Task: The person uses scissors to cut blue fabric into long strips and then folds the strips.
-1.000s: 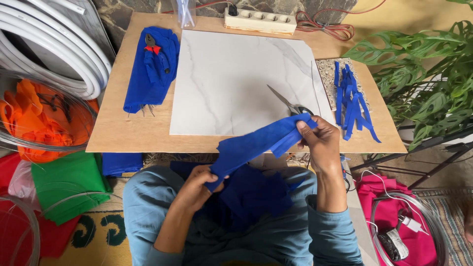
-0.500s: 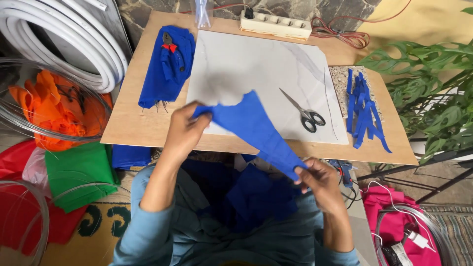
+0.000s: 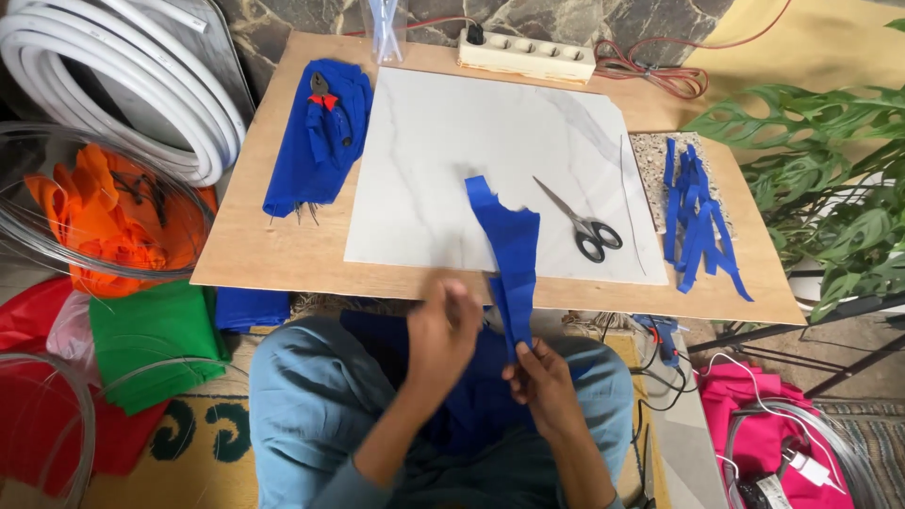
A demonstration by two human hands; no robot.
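Observation:
A blue cloth piece [image 3: 510,247] hangs upright over the front edge of the wooden board [image 3: 283,247]. My right hand [image 3: 542,379] pinches its lower end over my lap. My left hand [image 3: 441,332], blurred, hovers just left of the cloth with its fingers bent and nothing seen in it. More blue cloth [image 3: 471,396] lies in my lap. Scissors [image 3: 581,222] with black handles rest on the white marbled sheet [image 3: 452,160], to the right of the cloth.
A folded blue cloth [image 3: 316,141] with small red-handled pliers [image 3: 320,92] lies on the board's left. Blue strips [image 3: 693,212] lie at the right. A power strip [image 3: 526,54] sits at the back. White hose coils [image 3: 123,80], orange fabric [image 3: 104,221], green cloth [image 3: 151,335] and a plant [image 3: 830,188] surround the board.
My left hand has let go of the cloth's far end and come back toward my lap. The cloth, earlier stretched between both hands, now hangs from my right hand.

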